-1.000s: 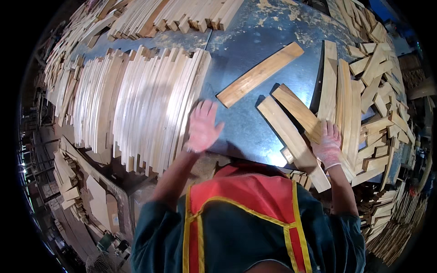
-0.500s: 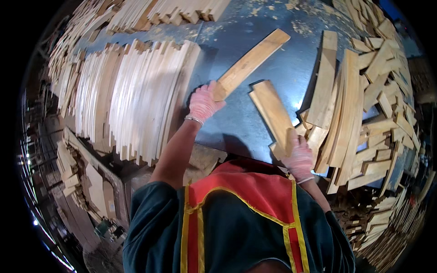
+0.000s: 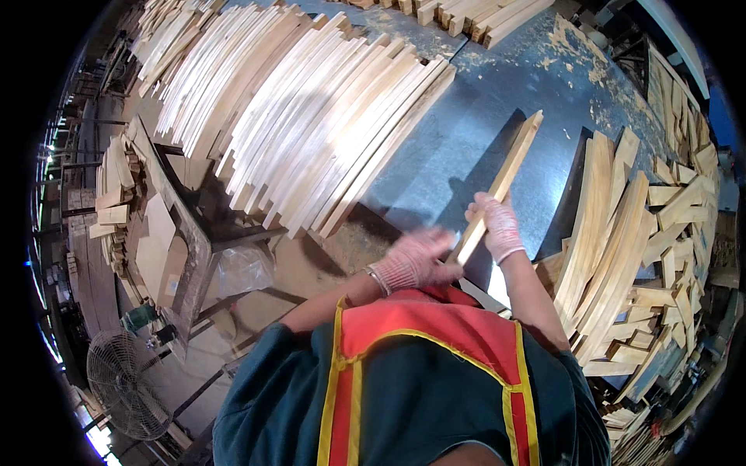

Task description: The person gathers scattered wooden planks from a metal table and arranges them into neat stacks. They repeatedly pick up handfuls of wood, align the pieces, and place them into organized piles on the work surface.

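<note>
Right hand (image 3: 496,227): gloved in pale knit, fingers wrapped around the middle of a long wooden slat (image 3: 501,184). Left hand (image 3: 416,262): same kind of glove, closed on the slat's lower end just below the right hand; its outline is motion-blurred, so finger placement is unclear. The slat is held tilted, lower end near the person's chest, upper end pointing up and right over the tabletop (image 3: 497,101), raised on edge and casting a dark shadow to its right.

Surroundings: tabletop is grey sheet metal, scuffed, with sawdust scattered toward its far edge. To the left of the hands, a broad fan of stacked slats (image 3: 311,116) lies side by side, overhanging the tabletop's near-left edge; pale, smooth-sawn faces, brightly lit. To the right, a looser pile of slats (image 3: 622,233) sits just beside the right forearm, pieces crossing at different angles. A further row of short pieces (image 3: 474,15) lies along the far edge.

Obstruction: the person's orange-and-yellow vest (image 3: 435,334) and dark green sleeves cover the near edge of the tabletop and the slat's lowest end.

Hard to read: the left rim is dim; a floor fan (image 3: 124,384) and a low cart with wood offcuts (image 3: 116,210) show there, bent by the lens. Right pile is cut off by the rim.
</note>
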{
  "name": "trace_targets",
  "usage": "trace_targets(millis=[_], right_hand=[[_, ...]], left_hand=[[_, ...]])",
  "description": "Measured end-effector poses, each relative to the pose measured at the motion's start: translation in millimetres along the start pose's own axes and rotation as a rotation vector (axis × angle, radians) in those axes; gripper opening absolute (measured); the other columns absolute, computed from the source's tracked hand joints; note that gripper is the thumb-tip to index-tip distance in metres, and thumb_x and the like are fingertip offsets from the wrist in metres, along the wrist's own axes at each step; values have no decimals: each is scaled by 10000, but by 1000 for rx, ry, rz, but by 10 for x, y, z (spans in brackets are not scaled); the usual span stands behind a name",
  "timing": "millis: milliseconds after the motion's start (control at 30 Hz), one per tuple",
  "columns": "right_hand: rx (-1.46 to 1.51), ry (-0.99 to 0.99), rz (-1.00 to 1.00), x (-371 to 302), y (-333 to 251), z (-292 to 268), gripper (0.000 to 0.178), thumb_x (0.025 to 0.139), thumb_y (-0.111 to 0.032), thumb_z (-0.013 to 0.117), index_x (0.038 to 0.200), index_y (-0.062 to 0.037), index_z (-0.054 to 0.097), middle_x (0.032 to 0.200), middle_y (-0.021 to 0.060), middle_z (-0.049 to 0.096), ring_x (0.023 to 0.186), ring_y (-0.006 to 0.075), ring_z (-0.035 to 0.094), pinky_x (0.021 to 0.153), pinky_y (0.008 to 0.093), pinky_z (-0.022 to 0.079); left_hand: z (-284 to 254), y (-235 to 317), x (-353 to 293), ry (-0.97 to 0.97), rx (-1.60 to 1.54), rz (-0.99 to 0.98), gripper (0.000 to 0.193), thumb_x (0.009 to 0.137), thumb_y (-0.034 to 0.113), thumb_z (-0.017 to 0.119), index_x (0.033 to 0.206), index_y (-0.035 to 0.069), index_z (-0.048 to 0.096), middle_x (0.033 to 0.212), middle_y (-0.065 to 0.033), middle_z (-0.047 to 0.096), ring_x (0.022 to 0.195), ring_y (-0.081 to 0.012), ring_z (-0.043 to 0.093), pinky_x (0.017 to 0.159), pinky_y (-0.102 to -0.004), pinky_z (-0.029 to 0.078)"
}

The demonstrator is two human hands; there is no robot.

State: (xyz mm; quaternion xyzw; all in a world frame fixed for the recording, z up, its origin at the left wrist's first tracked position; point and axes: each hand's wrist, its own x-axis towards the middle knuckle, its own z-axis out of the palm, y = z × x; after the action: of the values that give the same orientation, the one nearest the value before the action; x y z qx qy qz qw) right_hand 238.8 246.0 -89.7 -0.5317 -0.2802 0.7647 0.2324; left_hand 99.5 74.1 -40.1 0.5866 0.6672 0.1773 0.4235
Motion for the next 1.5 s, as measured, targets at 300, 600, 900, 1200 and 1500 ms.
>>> trace_targets(millis=[300, 600, 900, 1200, 1500], right_hand=[[-596, 71, -63, 327, 463, -193, 336, 952, -284, 719, 1143, -18, 642, 958, 87, 675, 908, 227, 654, 852, 376, 542], [-1061, -251, 35, -9, 145, 1485, 627, 858, -457, 731, 1262, 17, 663, 1138, 215, 734, 1069, 319, 710, 937, 402, 544], [643, -918, 281, -605, 239, 261, 472, 1022, -145, 613, 1472, -45, 512, 1360, 138, 671, 1239, 248, 664, 1106, 410, 517], [-91, -166, -640, -1024, -2264, -2046, 376, 986, -201, 693, 1315, -33, 623, 1014, 32, 686, 903, 107, 640, 797, 293, 539], [-1284, 315, -480, -1486, -1068, -2620, 943, 824, -586, 708, 1532, -42, 404, 1371, 273, 568, 1332, 389, 547, 1104, 461, 462]], left_hand=[[-472, -986, -302, 411, 882, 47, 497, 925, 156, 570, 1413, 66, 554, 1461, -220, 527, 1448, -435, 422, 1205, -604, 309], [-1131, -537, -386, 662, 13, 96, 685, 904, -62, 548, 1570, -41, 389, 1630, -247, 409, 1495, -349, 429, 1220, -396, 336], [-573, 90, 341, 546, -701, 167, 769, 911, -133, 466, 1641, -32, 247, 1685, -175, 326, 1524, -271, 355, 1237, -366, 290], [525, 1471, 1524, 226, -854, 275, 703, 991, 35, 633, 1623, 1, 327, 1618, -132, 435, 1413, -254, 494, 1187, -369, 379], [1672, 1669, 2195, -120, -1277, -328, 557, 981, 215, 675, 1489, 40, 530, 1314, -94, 648, 1218, -246, 609, 1057, -369, 486]])
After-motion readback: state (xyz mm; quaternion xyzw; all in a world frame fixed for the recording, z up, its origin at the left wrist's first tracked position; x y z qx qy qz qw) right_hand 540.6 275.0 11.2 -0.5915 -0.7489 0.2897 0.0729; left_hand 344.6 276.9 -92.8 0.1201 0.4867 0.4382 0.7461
